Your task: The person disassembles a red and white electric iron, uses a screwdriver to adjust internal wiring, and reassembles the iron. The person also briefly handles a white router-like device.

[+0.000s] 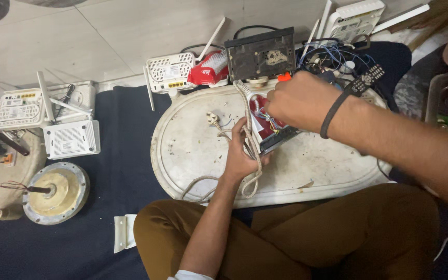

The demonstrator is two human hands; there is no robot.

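An opened appliance (265, 127) with a red inside and a dark base lies tilted on the white oval board (193, 155). My left hand (240, 153) grips its near end together with the beige braided cord (250, 181), which loops down over the board's front edge. The cord's plug (213, 119) lies on the board to the left. My right hand (296, 101), a black band on its wrist, reaches into the red inside among thin wires; its fingertips are hidden.
Behind the board stand a dark metal box (260, 52), a red and white part (208, 70), a white router (169, 72) and a tangle of wires (333, 57) with a remote control (366, 80). More routers (42, 111) and a round motor part (55, 192) lie left.
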